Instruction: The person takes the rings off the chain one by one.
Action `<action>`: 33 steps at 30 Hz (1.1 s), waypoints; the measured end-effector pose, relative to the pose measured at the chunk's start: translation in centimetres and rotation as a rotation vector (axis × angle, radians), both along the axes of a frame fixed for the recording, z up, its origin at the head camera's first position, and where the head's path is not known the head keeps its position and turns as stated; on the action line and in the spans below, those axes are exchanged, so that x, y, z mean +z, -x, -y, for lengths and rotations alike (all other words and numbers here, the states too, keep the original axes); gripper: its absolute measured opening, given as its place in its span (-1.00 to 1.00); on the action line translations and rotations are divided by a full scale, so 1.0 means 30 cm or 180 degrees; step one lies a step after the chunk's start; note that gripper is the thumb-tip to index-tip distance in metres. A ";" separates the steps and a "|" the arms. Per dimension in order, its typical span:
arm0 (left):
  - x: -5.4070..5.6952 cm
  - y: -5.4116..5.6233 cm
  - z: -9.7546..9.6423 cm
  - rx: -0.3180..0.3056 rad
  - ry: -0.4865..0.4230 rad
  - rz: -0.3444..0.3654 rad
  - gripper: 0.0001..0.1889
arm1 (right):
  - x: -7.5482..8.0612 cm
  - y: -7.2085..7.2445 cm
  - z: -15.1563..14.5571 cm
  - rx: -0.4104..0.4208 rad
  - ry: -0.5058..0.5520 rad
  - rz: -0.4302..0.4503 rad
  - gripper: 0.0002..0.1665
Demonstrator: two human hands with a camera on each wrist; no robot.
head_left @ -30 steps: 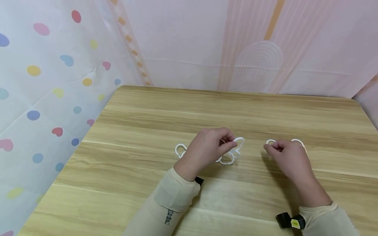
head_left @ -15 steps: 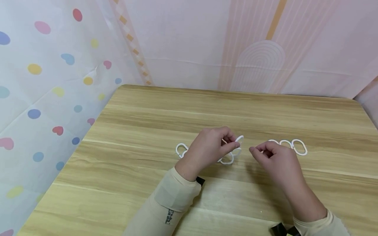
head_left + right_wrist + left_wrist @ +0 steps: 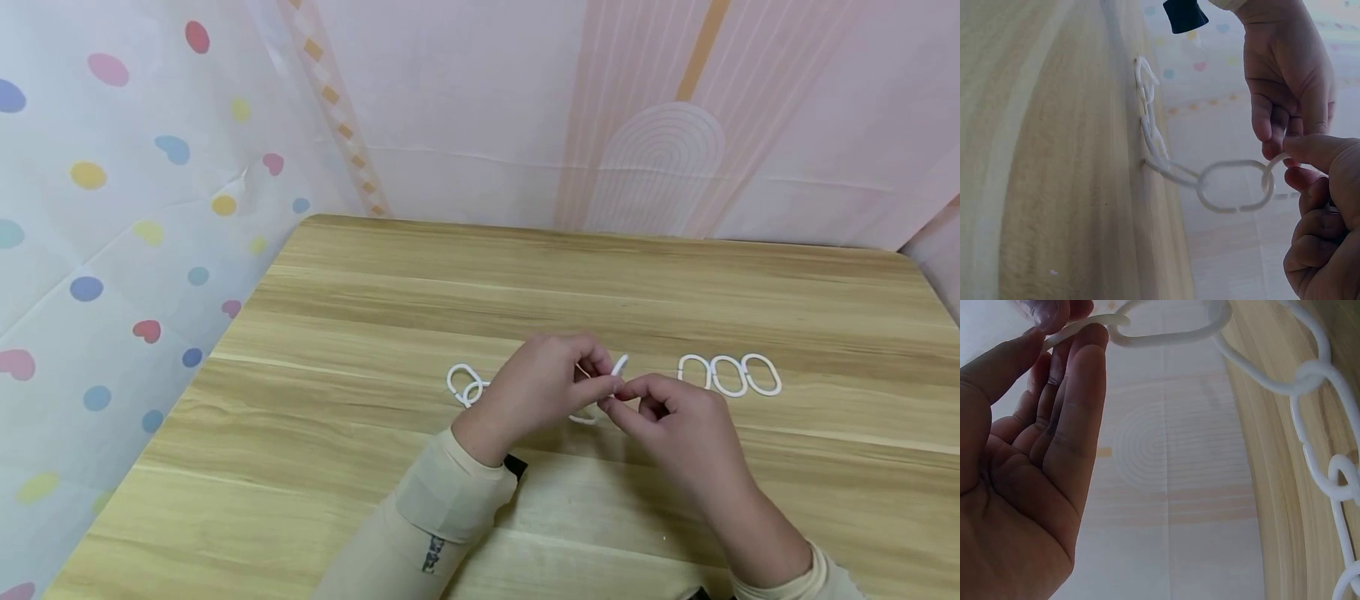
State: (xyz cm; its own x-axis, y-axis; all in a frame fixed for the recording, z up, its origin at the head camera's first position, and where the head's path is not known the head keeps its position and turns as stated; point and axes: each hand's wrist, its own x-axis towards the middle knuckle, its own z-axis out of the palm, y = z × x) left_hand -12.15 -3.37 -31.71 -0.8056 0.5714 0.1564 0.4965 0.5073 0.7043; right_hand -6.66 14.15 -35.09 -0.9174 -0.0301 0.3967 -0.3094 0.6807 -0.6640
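Several white oval plastic links form a chain, part of it lying on the wooden table and partly hidden by my left arm in the head view. My left hand (image 3: pixel 543 379) pinches the raised end link (image 3: pixel 1088 322) between thumb and fingers. Opposite, my right hand (image 3: pixel 682 417) has its thumb and index finger pinched on the same link, fingertips right against the left ones. Below them another link (image 3: pixel 1232 164) hangs from the held one, with a small gap in its side. The rest of the chain (image 3: pixel 1149 125) runs down to the tabletop.
Three white links (image 3: pixel 772 365) lie side by side on the wooden table (image 3: pixel 525 267), right of my hands. The table's back edge meets a pale patterned cloth (image 3: pixel 465 108), with a dotted cloth (image 3: pixel 135 250) on the left.
My right hand has come left from beside the three links to my left fingertips and pinches the end link. My left hand has shifted slightly right, keeping its hold.
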 end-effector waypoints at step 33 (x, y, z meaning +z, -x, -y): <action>-0.008 0.013 0.011 0.0190 0.0463 -0.0161 -0.80 | 0.005 0.009 -0.010 -0.0087 0.0206 -0.0147 -0.77</action>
